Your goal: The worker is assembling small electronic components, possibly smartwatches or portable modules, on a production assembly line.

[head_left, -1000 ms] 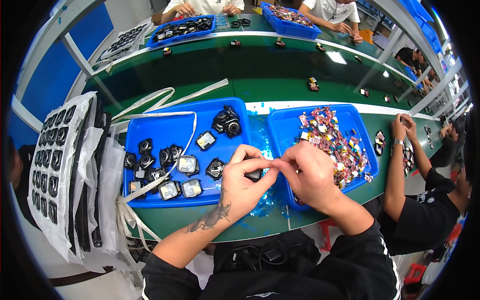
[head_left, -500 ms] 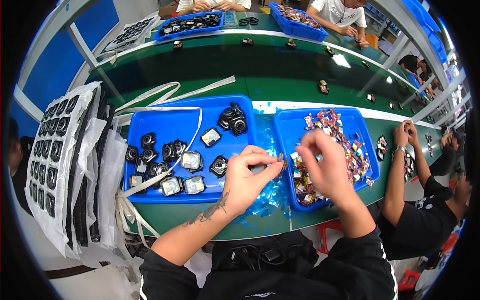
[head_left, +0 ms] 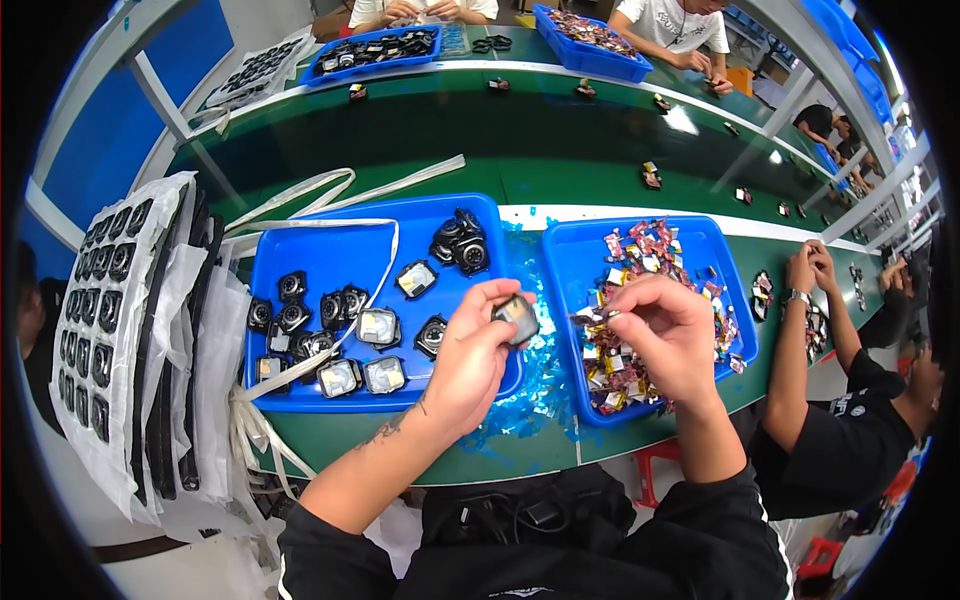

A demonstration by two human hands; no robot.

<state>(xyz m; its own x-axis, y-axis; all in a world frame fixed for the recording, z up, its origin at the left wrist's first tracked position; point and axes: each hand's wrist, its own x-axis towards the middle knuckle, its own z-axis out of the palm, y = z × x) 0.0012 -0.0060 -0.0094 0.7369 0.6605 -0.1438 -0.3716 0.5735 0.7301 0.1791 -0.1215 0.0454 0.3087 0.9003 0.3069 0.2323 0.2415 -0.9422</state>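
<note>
My left hand (head_left: 462, 350) grips a square watch case (head_left: 518, 320) by its edges, its pale inner side facing up. Over the right-hand blue tray (head_left: 574, 252), my right hand (head_left: 668, 335) pinches a small dark part (head_left: 588, 318), mostly covered by the fingertips. Many small parts with flex strips (head_left: 615, 375), in maroon, yellow and white, fill that tray. In the left-hand blue tray (head_left: 335, 258) lie several black watch cases (head_left: 340, 376), some showing pale insides. Others there are piled in a cluster (head_left: 460, 242) at the far right corner.
Blue film scraps (head_left: 520, 410) litter the green table between the trays. Stacked trays of watch cases (head_left: 95, 300) stand at left. A white strap (head_left: 390, 250) crosses the left tray. Small assemblies (head_left: 651, 176) sit on the green belt beyond. A co-worker's hands (head_left: 810, 265) are at right.
My left hand has turned the watch case from edge-on to inner side up, drawing slightly left. My right hand has moved a little right and lower, a small dark part now showing in its pinch.
</note>
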